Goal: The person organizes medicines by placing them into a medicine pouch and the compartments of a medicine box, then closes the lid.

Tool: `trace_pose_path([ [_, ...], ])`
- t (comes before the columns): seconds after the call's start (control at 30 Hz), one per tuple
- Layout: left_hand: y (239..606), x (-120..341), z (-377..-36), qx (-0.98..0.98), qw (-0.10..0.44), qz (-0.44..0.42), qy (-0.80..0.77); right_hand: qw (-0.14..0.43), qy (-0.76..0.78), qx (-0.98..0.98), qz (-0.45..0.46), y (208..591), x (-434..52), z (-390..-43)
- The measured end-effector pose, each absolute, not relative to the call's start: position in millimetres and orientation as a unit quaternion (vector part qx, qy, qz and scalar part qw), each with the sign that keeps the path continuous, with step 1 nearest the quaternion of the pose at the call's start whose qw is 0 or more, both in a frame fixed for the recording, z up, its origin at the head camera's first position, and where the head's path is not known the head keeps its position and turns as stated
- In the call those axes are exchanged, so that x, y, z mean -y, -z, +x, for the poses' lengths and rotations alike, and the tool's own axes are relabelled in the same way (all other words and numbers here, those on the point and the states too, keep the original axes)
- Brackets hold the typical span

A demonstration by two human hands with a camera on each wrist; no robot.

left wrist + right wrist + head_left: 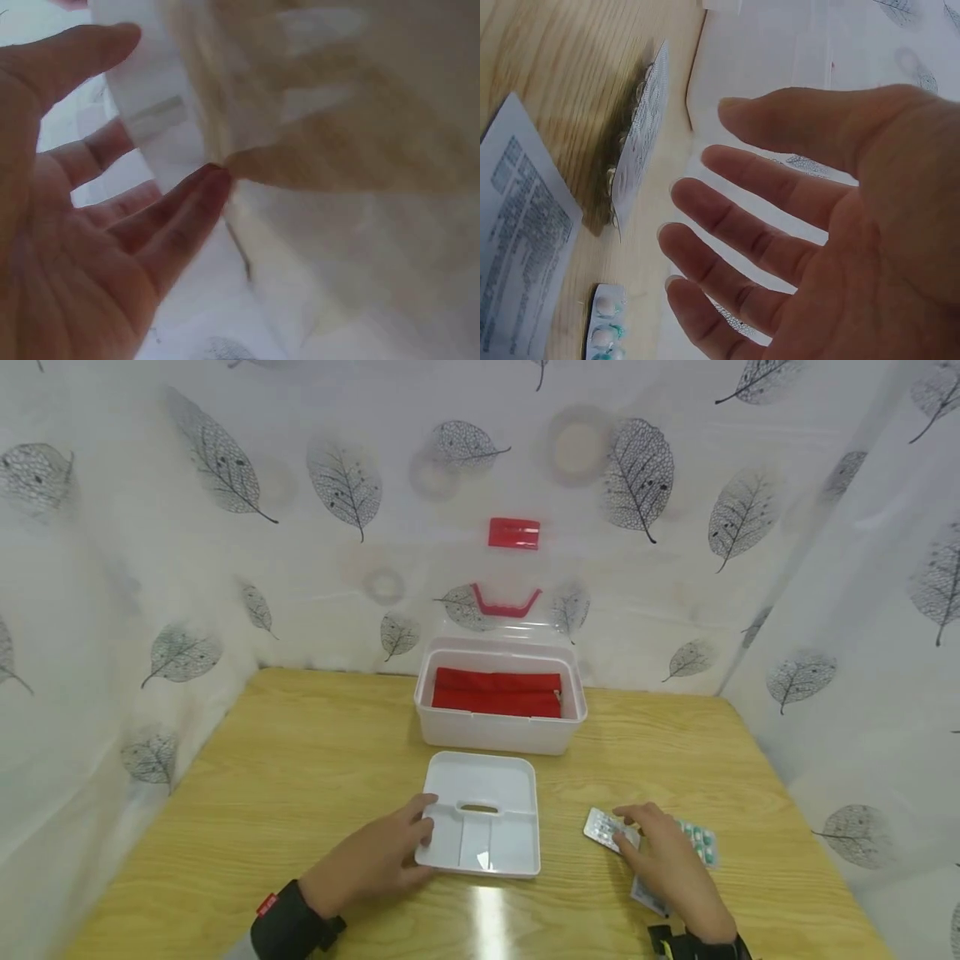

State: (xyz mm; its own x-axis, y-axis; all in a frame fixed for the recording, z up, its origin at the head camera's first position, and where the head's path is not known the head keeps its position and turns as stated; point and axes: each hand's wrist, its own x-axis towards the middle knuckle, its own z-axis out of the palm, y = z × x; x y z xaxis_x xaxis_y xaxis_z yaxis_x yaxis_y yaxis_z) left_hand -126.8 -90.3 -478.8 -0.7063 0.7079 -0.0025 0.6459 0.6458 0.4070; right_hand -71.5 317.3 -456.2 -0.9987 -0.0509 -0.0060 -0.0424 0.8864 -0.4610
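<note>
Foil pill strips lie on the wooden table right of a white plastic tray; thin, light and slippery, they look best pinched at an edge. Right hand hovers over them, fingers spread, holding nothing. Left hand, fingers straight, touches the tray's left rim.

Bright, even light fills the booth from overhead, leaving only faint, soft shadows. A white streak of glare lies on the near edge of the table, just in front of the white tray. The head view bends at its edges, the leaf-print walls bowing outward. The left wrist view is heavily blurred and washed out, its left hand soft in close-up. The right wrist view is sharper: the printed leaflet shows rows of text, though the right hand looms large.
</note>
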Motion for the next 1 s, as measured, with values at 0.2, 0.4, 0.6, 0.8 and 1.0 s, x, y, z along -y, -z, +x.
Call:
trace_pose_path([
  [0.2,456.2,92.2,-140.6,-0.918,0.087,0.320,-0.215,0.038,0.232,-0.972,-0.013,451.8,-315.2,-76.7],
  [0.4,440.9,85.2,-168.0,-0.947,0.059,0.241,-0.204,0.014,0.175,-0.984,0.001,445.2,-306.4,-87.7],
  [0.6,434.8,83.1,-192.9,-0.943,0.141,0.193,-0.233,0.065,0.165,-0.984,0.006,439.1,-295.1,-103.1],
  [0.8,443.4,73.7,-209.3,-0.947,0.177,0.135,-0.230,0.128,0.145,-0.981,0.035,440.0,-295.0,-112.6],
  [1.0,459.0,63.6,-214.7,-0.947,0.190,0.104,-0.238,0.146,0.141,-0.979,0.031,440.2,-297.3,-120.7],
])
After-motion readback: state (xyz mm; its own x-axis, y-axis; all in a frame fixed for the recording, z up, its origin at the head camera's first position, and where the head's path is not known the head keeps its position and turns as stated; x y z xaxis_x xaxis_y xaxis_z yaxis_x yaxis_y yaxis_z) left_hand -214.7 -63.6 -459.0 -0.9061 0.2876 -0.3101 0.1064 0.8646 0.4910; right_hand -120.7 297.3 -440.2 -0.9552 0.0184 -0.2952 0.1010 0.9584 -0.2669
